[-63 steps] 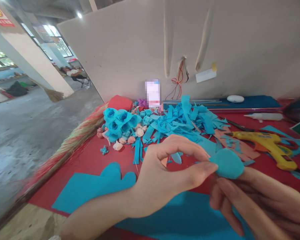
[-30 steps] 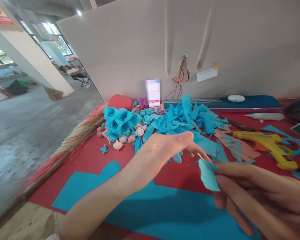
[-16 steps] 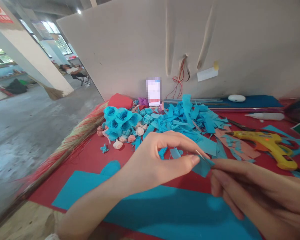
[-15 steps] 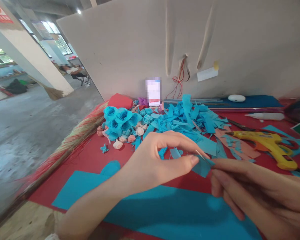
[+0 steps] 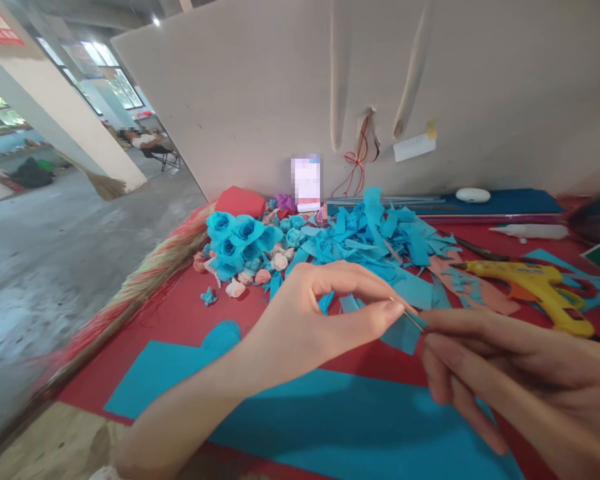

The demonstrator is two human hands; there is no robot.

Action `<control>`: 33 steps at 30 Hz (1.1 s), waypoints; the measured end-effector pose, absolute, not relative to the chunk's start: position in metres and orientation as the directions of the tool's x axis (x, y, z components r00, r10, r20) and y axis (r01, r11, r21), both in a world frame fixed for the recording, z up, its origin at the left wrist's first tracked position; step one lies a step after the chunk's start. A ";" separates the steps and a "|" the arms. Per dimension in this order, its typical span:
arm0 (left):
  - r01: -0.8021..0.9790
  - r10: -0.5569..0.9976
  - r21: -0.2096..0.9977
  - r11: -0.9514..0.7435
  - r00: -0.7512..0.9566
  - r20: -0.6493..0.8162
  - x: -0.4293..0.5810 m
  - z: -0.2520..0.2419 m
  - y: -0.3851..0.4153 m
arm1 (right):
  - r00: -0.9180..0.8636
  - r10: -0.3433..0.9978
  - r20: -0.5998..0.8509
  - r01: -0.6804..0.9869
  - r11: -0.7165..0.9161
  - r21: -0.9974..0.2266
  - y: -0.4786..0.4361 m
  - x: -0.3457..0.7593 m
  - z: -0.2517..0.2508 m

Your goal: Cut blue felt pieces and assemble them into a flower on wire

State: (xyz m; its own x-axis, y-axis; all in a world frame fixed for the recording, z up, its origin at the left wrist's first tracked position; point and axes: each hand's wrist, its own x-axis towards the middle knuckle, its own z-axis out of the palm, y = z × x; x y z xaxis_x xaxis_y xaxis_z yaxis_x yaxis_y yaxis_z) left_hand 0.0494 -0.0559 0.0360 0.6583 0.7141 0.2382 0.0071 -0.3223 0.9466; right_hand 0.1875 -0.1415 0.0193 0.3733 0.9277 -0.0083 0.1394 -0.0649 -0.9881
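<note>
From the head view, I'm seeing the left hand (image 5: 315, 317) and right hand (image 5: 525, 363) working over a red table (image 5: 177, 313) that is leaving a bare strip between paper roses (image 5: 245, 230) and a large blue sheet (image 5: 350, 410); each thumb and forefinger is pinching a small blue paper piece (image 5: 401, 339) between the hands, beside a thin rod (image 5: 413, 321). A white nozzled bottle (image 5: 535, 231) is lying farther back, its contents hard to tell. The left forearm is hiding some sheet, and the right wrist is running out of sight.

Blue paper (image 5: 404, 340) partly behind left thumb (image 5: 391, 313)
</note>
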 end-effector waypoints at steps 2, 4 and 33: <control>0.012 0.718 0.946 -0.323 0.655 0.237 0.049 0.036 -0.056 | 0.380 0.924 -0.048 0.106 -0.095 -0.990 -0.142 0.188 0.019; 0.021 0.720 0.946 -0.322 0.654 0.231 0.049 0.037 -0.055 | 0.330 0.944 -0.012 0.122 -0.055 -0.991 -0.140 0.194 0.016; 0.022 0.756 0.954 -0.299 0.615 0.223 0.051 0.034 -0.055 | 0.178 0.984 0.014 0.155 -0.013 -0.988 -0.138 0.200 0.014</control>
